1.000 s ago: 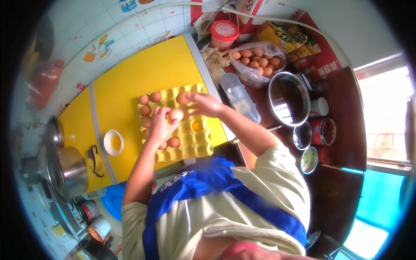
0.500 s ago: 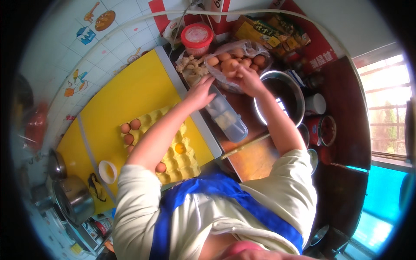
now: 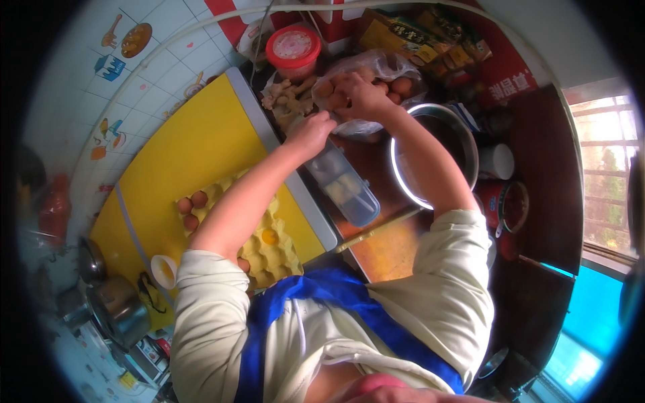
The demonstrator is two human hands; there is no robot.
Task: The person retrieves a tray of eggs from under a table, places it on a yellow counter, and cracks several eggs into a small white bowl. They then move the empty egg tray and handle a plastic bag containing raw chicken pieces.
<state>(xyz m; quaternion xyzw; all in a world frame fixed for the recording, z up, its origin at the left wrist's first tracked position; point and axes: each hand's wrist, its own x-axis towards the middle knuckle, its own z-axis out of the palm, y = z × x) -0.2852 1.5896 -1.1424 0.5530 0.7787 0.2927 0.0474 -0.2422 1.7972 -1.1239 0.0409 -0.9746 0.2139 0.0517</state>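
A clear plastic bag [image 3: 386,67] of brown eggs [image 3: 402,86] lies at the back of the counter. My right hand [image 3: 363,94] is inside the bag's mouth, its fingers closed around an egg [image 3: 336,102]. My left hand [image 3: 310,131] is curled at the bag's near edge and grips the plastic. Under my left forearm a yellow egg tray [image 3: 272,245] rests on a yellow board [image 3: 195,144]. The tray holds three brown eggs [image 3: 190,205] at its far left corner; my arm hides part of it.
A clear lidded box [image 3: 344,187] lies beside the tray. A steel bowl [image 3: 463,144] sits right of my arm. A red-lidded tub [image 3: 293,47] and ginger [image 3: 287,99] stand near the bag. A chopstick [image 3: 376,230], a white cup [image 3: 163,271] and pots [image 3: 117,309] are nearby.
Both hands have left the egg tray and reached back and right to the bag of eggs. The right hand has gone deeper into the bag.
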